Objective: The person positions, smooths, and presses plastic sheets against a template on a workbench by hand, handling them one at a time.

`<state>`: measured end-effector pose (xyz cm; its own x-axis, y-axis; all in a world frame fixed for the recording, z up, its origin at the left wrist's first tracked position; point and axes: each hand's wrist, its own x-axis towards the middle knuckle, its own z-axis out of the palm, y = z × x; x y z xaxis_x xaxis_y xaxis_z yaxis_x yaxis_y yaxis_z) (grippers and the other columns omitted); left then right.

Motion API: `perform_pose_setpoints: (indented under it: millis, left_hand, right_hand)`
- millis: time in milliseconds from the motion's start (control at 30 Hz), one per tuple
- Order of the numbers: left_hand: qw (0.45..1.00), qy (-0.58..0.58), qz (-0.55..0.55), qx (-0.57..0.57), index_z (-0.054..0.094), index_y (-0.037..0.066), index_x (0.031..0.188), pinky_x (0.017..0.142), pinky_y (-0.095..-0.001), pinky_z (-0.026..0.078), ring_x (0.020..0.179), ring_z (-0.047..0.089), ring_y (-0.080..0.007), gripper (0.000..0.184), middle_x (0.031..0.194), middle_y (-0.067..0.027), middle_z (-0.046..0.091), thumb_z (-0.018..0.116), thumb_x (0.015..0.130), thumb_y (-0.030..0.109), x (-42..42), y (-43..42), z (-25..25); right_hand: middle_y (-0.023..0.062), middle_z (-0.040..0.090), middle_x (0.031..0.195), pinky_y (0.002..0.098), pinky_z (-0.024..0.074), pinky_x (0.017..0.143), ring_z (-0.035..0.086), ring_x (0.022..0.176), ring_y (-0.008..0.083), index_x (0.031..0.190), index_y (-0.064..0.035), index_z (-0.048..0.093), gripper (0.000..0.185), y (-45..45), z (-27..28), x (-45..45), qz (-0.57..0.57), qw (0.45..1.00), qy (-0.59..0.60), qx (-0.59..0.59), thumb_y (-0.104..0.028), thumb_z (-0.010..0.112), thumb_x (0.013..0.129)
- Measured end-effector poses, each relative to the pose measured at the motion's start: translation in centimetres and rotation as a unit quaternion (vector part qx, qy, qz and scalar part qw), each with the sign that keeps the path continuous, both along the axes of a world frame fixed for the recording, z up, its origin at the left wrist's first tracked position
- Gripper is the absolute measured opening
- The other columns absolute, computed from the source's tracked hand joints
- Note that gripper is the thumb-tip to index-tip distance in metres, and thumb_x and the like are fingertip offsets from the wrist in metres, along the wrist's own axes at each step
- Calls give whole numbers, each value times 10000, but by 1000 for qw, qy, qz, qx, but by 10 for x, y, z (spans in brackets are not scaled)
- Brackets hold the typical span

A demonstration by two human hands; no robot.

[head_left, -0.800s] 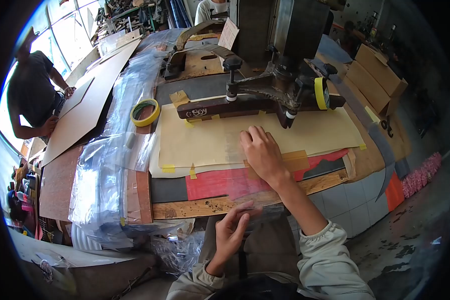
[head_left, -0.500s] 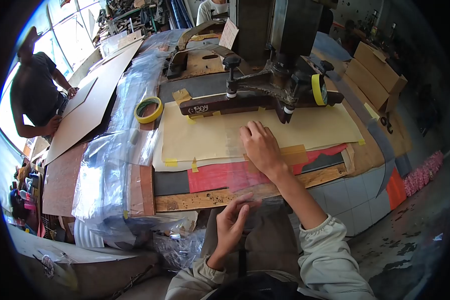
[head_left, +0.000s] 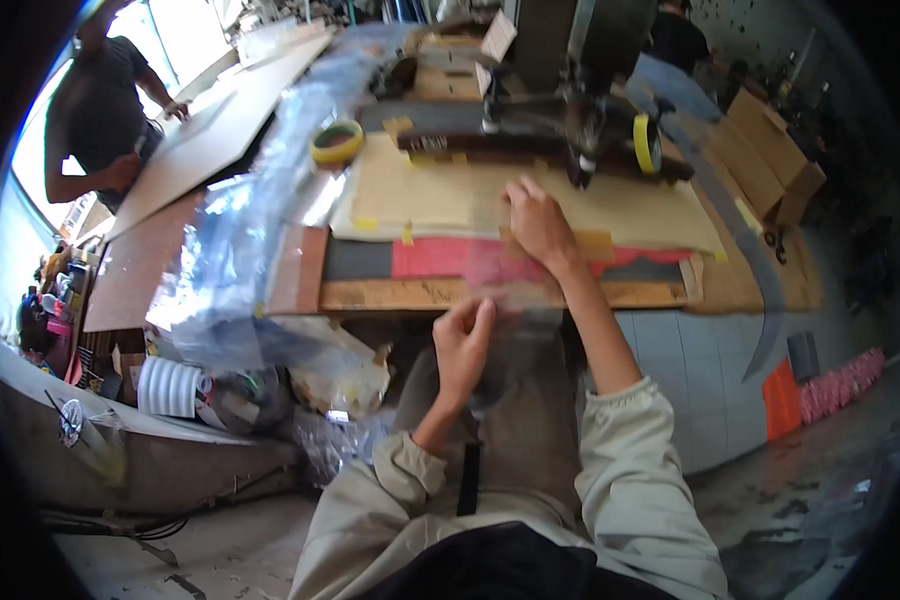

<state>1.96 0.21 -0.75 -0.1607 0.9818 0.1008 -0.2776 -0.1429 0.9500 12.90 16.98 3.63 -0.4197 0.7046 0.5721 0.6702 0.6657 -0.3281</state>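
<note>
A thin clear plastic sheet [head_left: 484,262] stretches from the cream board [head_left: 420,190] over the front edge of the table. My right hand [head_left: 540,228] rests over the board with curled fingers, gripping the plastic at its upper right. Just beyond the table edge, my left hand [head_left: 463,345] pinches the lower end of that sheet between thumb and fingers. Beside my right wrist lies a brown tape strip [head_left: 597,243]. Red material [head_left: 425,260] shows below the board, partly through the plastic. A dark clamp bar [head_left: 520,149] crosses above the board's far edge.
Yellow tape rolls sit on the left [head_left: 337,153] and on the bar [head_left: 643,145]. Loose clear plastic [head_left: 220,240] covers the table's left part. One person [head_left: 105,95] handles a large panel [head_left: 170,190]; another [head_left: 678,40] is behind. Scissors [head_left: 776,243] lie near a cardboard box [head_left: 770,150].
The view has tilted down, so the table sits higher in the picture. Both my hands keep hold of the plastic, with little movement relative to the board. A person's back now shows at the rear right.
</note>
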Motion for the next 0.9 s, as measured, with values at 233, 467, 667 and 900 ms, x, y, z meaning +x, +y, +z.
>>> perform_pose_setpoints:
  millis: [233,467,667,900]
  left_hand:
    - [982,102,-133,-83,627,-4,1111,711,-223,521,891,699,-171,328,972,-136,719,472,1016,270,-25,17,35]
    - [989,70,-129,-4,600,-101,1086,806,-273,543,908,701,-216,315,948,-153,704,482,1013,181,-24,24,17]
    - [995,58,-82,-9,626,-118,1031,790,-286,555,870,707,-227,302,928,-136,690,505,1002,158,-17,25,15]
    - [999,5,-54,0,654,-106,988,691,-246,554,812,716,-213,290,857,-107,697,537,986,159,-14,26,6]
  right_hand:
    - [209,614,930,451,498,827,614,906,379,883,19,583,109,12,3,-5,-6,998,-43,41,-41,503,839]
    - [181,615,934,450,508,787,622,876,378,929,8,603,117,14,0,-3,-10,997,-50,63,-35,535,844]
    - [181,615,934,450,508,783,621,871,377,932,7,604,121,15,-1,-3,-17,997,-47,64,-40,534,846]
    - [197,616,932,450,498,834,618,903,373,910,11,593,137,10,4,-3,-9,998,-48,40,-37,492,831]
